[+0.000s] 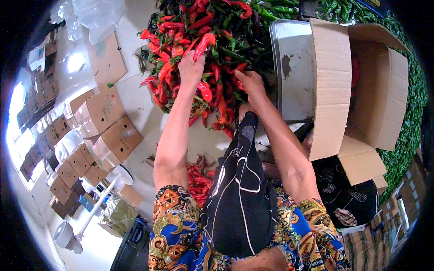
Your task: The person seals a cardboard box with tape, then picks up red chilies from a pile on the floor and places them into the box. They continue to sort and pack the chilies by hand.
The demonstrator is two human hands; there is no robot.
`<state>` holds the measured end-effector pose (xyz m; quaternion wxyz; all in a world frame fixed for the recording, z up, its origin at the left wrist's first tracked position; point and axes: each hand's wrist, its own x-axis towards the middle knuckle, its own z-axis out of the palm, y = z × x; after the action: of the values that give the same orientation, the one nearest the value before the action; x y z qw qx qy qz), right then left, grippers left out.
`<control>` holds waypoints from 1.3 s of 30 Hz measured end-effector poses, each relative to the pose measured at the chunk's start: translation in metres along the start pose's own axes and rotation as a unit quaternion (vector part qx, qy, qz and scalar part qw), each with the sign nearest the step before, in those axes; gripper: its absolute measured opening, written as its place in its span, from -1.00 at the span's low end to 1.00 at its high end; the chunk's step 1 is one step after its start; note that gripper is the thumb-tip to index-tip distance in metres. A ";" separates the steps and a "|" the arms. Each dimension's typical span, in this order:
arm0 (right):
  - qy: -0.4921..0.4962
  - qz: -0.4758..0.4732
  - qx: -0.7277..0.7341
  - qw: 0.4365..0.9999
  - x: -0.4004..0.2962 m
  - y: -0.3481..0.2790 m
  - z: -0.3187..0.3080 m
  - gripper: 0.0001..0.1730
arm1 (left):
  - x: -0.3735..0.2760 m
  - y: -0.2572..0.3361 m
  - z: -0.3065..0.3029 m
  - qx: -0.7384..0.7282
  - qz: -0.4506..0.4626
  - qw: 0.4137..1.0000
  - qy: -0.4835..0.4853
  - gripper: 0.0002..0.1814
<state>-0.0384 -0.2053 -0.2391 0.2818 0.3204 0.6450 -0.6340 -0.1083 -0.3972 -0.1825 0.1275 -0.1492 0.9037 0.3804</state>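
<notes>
In front of me lies a heap of red chili peppers (166, 73) mixed with dark green ones. My left hand (192, 67) is over the left part of the heap, its fingers closed on a glossy red pepper (205, 43) that sticks up past them. On the right side of the pile, my right hand (252, 84) has its fingers bent at another red pepper (239, 84); whether it grips this one is hidden. A smaller pile of red peppers (200, 181) sits on the floor, nearer to me, beside my left arm.
To the right, an open cardboard box (330, 91) is beside a metal tray (294, 67), with green peppers (405, 128) spread beyond it. Closed cartons (117, 139) stand on the left, near a white pedestal fan (98, 206). Flattened cardboard (105, 61) lies on the floor.
</notes>
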 end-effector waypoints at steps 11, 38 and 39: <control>-0.051 0.057 0.365 0.928 -0.005 -0.040 -0.020 -0.65 | 0.016 0.032 -0.014 -0.323 -0.104 0.940 -0.046 -0.80; -0.231 0.064 0.462 0.854 -0.054 0.023 -0.068 -0.32 | 0.006 0.013 0.000 0.382 0.397 0.808 -0.209 -0.46; -0.232 0.067 0.458 0.856 -0.055 0.024 -0.068 -0.32 | 0.010 0.012 0.006 0.399 0.419 0.793 -0.190 -0.50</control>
<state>0.0178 -0.1406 -0.2100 0.2864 0.2990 0.1748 -0.8933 -0.1212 -0.3873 -0.1822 0.1730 0.3840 0.9067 0.0228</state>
